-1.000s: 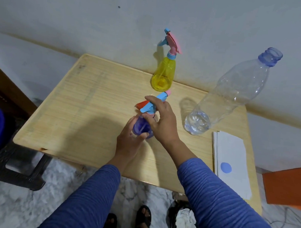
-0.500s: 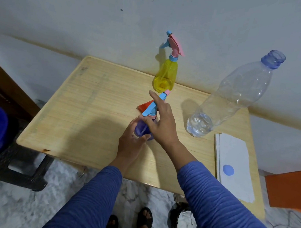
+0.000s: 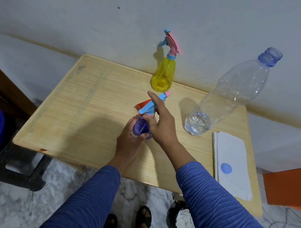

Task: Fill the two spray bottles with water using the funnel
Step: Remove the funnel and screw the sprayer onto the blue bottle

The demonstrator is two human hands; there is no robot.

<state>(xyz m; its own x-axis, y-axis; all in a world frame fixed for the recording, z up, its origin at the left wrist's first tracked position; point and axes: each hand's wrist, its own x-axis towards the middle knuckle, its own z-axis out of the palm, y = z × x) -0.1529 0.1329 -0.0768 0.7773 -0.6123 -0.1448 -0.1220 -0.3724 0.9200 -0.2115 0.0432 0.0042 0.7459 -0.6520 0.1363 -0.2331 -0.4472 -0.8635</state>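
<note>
While the left hand (image 3: 129, 139) wraps the purple bottle (image 3: 141, 126) and right hand (image 3: 160, 122) fingers pinch its sprayer (image 3: 151, 107) — cap still on. Yellow bottle (image 3: 162, 75) behind it untouched — no funnel seen, nothing filled.

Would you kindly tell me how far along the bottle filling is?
Looks nearly done: the yellow spray bottle stands capped, the big water bottle is almost empty. In hand: left hand holds the purple spray bottle, right hand at its sprayer cap. No funnel shows.
</note>
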